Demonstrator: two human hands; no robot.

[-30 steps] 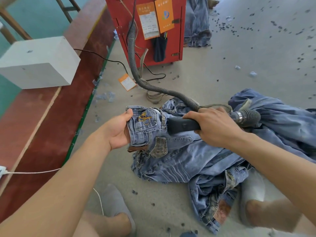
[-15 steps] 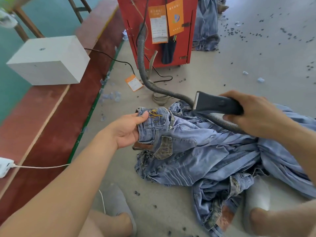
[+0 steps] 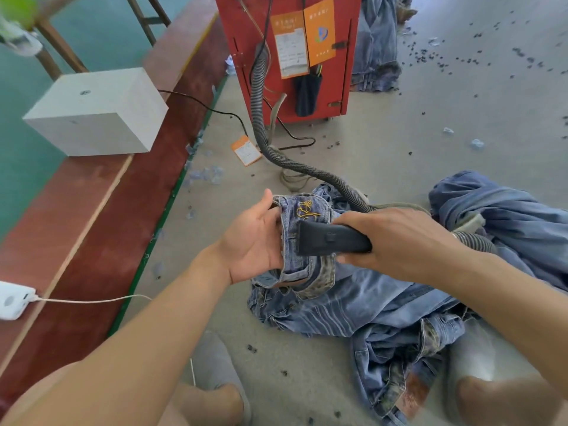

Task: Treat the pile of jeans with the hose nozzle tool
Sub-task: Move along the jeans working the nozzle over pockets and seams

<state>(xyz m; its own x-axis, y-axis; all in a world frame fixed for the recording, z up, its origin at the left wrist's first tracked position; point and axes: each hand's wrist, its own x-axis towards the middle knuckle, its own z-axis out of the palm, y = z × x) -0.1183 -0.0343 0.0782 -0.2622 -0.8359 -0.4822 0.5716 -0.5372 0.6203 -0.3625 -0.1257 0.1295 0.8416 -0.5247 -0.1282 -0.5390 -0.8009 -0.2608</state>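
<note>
A pile of faded blue jeans (image 3: 378,302) lies on the grey floor in front of me. My left hand (image 3: 255,244) holds the waistband of the top pair, lifted off the pile, its thumb up beside the yellow stitching. My right hand (image 3: 399,241) grips the black nozzle tool (image 3: 329,239), whose flat mouth is at the denim just right of my left palm. A grey ribbed hose (image 3: 261,118) runs from the nozzle back to the red machine (image 3: 261,32).
A raised red ledge (image 3: 101,241) runs along the left with a white block (image 3: 98,115) and a white charger (image 3: 13,299) on it. More jeans (image 3: 376,50) lie behind the machine. Dark scraps dot the floor. My slippered feet (image 3: 215,364) flank the pile.
My right hand brought the nozzle down and left from above the pile onto the waistband. My left hand raised the waistband and opened its palm more toward me.
</note>
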